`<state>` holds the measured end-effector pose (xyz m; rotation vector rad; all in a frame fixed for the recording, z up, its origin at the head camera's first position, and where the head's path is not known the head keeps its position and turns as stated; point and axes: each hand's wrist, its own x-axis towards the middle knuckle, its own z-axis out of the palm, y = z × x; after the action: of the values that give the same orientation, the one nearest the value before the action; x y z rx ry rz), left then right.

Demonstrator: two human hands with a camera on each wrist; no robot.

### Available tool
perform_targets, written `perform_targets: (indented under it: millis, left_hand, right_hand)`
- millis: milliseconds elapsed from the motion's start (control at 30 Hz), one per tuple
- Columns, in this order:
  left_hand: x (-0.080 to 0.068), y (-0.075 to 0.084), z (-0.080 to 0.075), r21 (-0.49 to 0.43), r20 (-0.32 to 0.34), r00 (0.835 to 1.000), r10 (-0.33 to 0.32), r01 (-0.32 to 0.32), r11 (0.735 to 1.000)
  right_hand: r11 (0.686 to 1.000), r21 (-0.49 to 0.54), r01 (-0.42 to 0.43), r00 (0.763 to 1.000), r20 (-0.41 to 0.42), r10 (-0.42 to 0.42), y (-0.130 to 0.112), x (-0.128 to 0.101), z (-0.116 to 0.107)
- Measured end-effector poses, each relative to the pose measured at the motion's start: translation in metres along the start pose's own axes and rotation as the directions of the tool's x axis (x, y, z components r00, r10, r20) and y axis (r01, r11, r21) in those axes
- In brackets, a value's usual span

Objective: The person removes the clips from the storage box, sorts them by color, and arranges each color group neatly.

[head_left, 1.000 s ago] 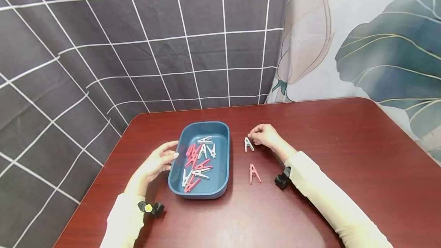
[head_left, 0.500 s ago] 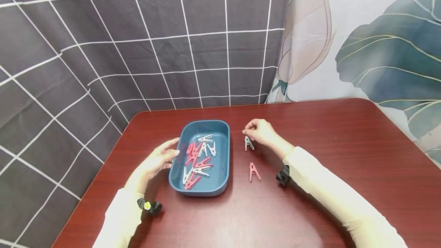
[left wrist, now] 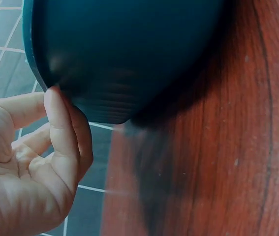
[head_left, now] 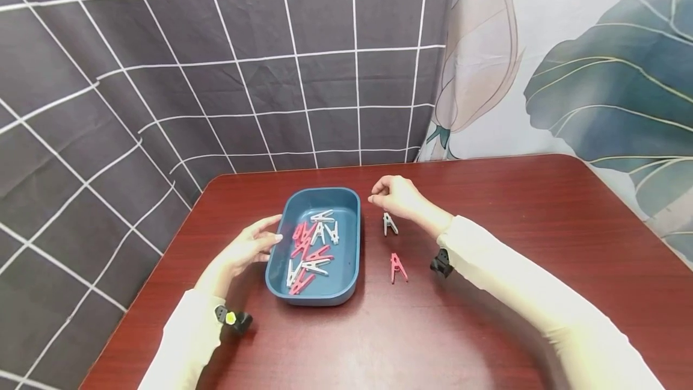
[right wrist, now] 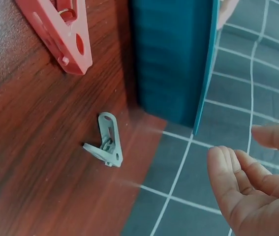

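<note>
My left hand grips the left rim of a blue plastic bin; in the left wrist view the fingertips meet the bin's edge. Inside lie several pink clothespins and several white clothespins, jumbled on the bottom. My right hand hovers off the bin's upper right side, fingers loosely bent and holding nothing. Just below it a white clothespin is on the table, apart from the hand. Nearer to me sits a pink clothespin, also seen large in the right wrist view.
The dark red table extends to both sides of the bin. A grey curtain with white grid lines hangs behind and at the left, and a leaf-print curtain at the right. Both wrists wear black cameras.
My right hand has moved away from the white clothespin, upward and left toward the bin. The white clothespin stays on the table. My left hand keeps its place at the bin.
</note>
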<state>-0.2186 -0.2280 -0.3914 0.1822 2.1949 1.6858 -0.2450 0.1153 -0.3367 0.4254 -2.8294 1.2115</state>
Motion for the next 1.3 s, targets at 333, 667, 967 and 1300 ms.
perform_targets:
  millis: [333,667,967,1300]
  left_hand:
    - [-0.001,0.003,0.002,0.022,-0.016,1.0,-0.027,0.027,0.999]
    - [-0.002,0.003,0.001,0.043,-0.019,0.999,-0.034,0.034,0.998]
    - [-0.002,0.002,0.002,0.022,-0.009,0.999,-0.048,0.048,0.999]
    - [-0.002,0.003,0.001,0.021,0.007,0.999,-0.037,0.036,0.999]
  right_hand:
    - [0.996,-0.043,0.082,0.996,0.048,-0.08,-0.021,0.006,0.016]
    - [0.986,-0.141,0.094,0.988,0.135,-0.074,-0.045,0.014,0.048]
    - [0.97,-0.221,0.096,0.97,0.241,-0.041,-0.048,0.022,0.075]
    - [0.93,-0.366,0.044,0.959,0.275,0.063,-0.052,0.03,0.091]
